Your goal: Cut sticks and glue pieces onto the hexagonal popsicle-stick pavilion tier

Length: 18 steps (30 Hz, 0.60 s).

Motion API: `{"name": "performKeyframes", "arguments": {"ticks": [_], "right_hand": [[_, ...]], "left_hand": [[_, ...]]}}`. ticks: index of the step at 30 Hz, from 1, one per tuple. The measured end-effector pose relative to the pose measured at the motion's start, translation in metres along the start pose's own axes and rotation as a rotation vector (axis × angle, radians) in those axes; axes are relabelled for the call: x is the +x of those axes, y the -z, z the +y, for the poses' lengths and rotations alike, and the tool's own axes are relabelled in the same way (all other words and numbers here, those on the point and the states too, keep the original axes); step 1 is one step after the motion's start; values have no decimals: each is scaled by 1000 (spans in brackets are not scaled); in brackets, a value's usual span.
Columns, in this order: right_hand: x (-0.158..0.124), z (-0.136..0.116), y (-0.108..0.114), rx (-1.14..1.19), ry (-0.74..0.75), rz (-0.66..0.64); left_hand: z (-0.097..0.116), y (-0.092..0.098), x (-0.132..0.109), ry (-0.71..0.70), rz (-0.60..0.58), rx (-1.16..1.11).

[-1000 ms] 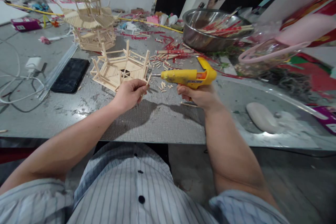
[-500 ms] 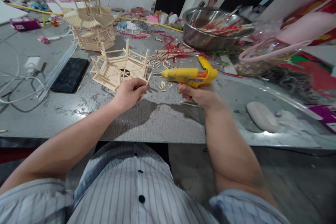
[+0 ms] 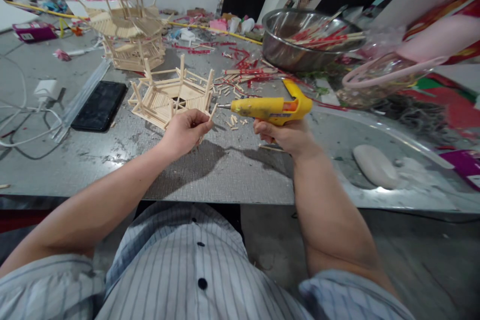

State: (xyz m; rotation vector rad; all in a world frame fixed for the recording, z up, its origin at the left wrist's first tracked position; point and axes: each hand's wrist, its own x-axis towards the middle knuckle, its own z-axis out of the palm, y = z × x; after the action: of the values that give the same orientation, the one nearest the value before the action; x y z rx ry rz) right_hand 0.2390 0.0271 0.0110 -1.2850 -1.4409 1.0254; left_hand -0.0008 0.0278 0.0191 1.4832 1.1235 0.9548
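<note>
My left hand (image 3: pixel 187 131) pinches a short wooden stick (image 3: pixel 213 111) that points up from its fingertips. My right hand (image 3: pixel 281 134) is wrapped round the handle of a yellow hot glue gun (image 3: pixel 262 107). The gun's metal nozzle (image 3: pixel 224 106) points left, right at the tip of the stick; whether they touch I cannot tell. Just behind my left hand lies a six-sided frame of wooden sticks (image 3: pixel 157 102) with upright posts, its near edge partly hidden by that hand. Short cut stick pieces (image 3: pixel 234 121) are scattered between the two hands.
A stick-built pagoda (image 3: pixel 127 25) stands at the back left. Nearer are a black phone (image 3: pixel 99 106) and a white charger (image 3: pixel 47 90) with cables. At the back right are a steel bowl (image 3: pixel 277 50) of sticks and a pink-rimmed basket (image 3: pixel 360 80). A pale stone-like object (image 3: pixel 375 166) lies right.
Both hands keep almost the same place and grip. The view has shifted very slightly; the glue gun's nozzle stays at the stick's tip.
</note>
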Motion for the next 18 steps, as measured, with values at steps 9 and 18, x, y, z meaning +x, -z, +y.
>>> {"name": "performKeyframes", "arguments": {"ticks": [9,18], "right_hand": [[-2,-5,-3,-9,-11,13],[-1,-4,-3,-17,-17,10]], "left_hand": [[1,0,1,-63,39,61],[-3,0,0,-89,19,90]]}}
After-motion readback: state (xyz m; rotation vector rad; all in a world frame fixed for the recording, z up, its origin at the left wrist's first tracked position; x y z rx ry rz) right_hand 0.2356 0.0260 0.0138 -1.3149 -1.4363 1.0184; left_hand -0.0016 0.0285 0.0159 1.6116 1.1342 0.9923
